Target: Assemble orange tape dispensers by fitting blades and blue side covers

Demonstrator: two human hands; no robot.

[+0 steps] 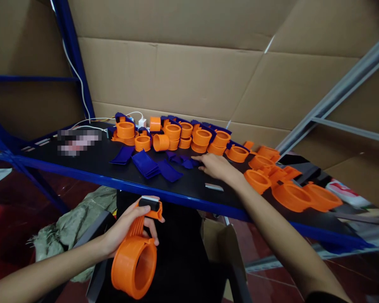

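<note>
My left hand (126, 227) grips an orange plastic tape dispenser (135, 260) by its handle, held below the front edge of the black table (91, 162). The dispenser has a large round ring and a black roller at its top. My right hand (215, 165) reaches out flat over the table, fingertips touching small dark blue plastic pieces (185, 161). A stack of larger blue flat pieces (147, 164) lies just left of them. A small metal blade (214, 187) lies on the table near my right wrist.
Several orange dispenser bodies (189, 136) stand in rows at the back and along the right side (290, 195). White cables and a charger (142, 122) lie at the back left. Cardboard lines the wall behind. A blue shelf frame (72, 54) stands left; a grey sack (85, 210) lies below.
</note>
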